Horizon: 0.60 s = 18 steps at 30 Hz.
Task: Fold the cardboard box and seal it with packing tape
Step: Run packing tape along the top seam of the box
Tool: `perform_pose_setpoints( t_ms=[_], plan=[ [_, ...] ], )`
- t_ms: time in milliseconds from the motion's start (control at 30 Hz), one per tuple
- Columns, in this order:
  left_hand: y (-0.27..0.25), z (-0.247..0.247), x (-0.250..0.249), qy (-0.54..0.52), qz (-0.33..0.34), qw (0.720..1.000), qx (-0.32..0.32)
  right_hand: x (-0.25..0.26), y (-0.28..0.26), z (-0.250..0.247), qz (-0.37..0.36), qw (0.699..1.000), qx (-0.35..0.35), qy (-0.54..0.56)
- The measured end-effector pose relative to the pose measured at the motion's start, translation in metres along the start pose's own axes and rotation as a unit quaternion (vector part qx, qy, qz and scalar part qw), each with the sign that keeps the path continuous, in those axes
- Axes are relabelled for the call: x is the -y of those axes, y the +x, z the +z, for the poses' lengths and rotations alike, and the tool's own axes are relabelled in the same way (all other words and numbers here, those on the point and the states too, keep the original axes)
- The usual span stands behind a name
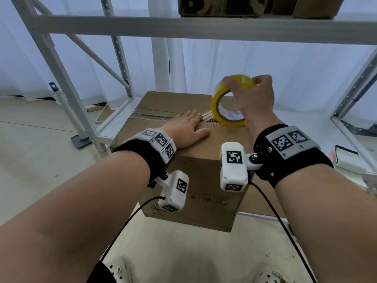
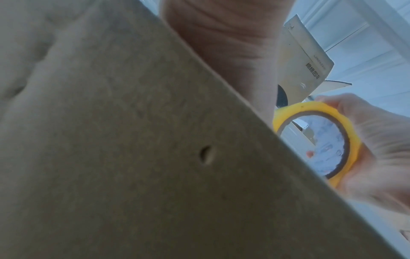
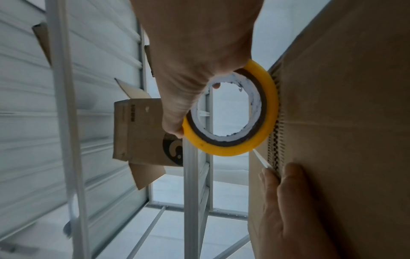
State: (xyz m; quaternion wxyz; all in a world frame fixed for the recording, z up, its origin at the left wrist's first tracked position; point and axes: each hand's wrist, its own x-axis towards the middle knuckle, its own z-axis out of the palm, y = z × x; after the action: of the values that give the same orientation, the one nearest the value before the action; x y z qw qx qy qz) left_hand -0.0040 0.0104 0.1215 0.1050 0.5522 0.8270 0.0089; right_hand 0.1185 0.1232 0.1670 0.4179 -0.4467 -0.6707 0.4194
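Observation:
A brown cardboard box stands closed on a white shelf, its top flaps meeting at a seam. My left hand lies flat with straight fingers on the box top, pressing a strip of clear tape laid along the left part of the seam. My right hand grips a yellow roll of packing tape standing on edge on the seam, to the right of the left fingertips. A short taut length of tape runs from the roll to the left fingers. The left wrist view shows mostly the box wall.
White metal shelving posts rise at the left and a shelf beam crosses overhead with other cartons on it. Another open carton sits on the rack behind. Tiled floor lies to the left.

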Motion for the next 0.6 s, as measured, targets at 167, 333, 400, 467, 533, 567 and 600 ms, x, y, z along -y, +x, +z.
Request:
perform_pose_setpoints(
  t_ms=[167, 333, 400, 467, 533, 567, 600],
  plan=[
    [0.0, -0.001, 0.001, -0.014, 0.004, 1.0, -0.003, 0.012, -0.002, -0.005, -0.095, 0.991, -0.004, -0.097],
    [0.0, 0.002, 0.004, -0.015, 0.011, 1.0, -0.009, 0.006, 0.005, -0.018, -0.082, 0.986, -0.007, -0.143],
    [0.0, 0.002, 0.004, -0.011, 0.012, 1.0, -0.008, 0.003, 0.006, -0.022, -0.073, 0.985, -0.008, -0.157],
    [-0.001, 0.002, 0.003, -0.008, 0.012, 1.0, -0.004, 0.0, 0.005, -0.023, -0.067, 0.983, -0.007, -0.168],
    [-0.001, 0.002, 0.002, -0.005, 0.008, 1.0, 0.0, -0.002, 0.003, -0.023, -0.07, 0.982, -0.003, -0.177],
    [-0.001, 0.001, 0.0, -0.003, 0.004, 1.0, 0.003, -0.002, 0.003, -0.022, -0.074, 0.98, 0.001, -0.182],
    [0.0, -0.001, -0.001, -0.001, -0.002, 1.0, 0.006, -0.003, 0.003, -0.022, -0.078, 0.979, 0.007, -0.186]
  ],
)
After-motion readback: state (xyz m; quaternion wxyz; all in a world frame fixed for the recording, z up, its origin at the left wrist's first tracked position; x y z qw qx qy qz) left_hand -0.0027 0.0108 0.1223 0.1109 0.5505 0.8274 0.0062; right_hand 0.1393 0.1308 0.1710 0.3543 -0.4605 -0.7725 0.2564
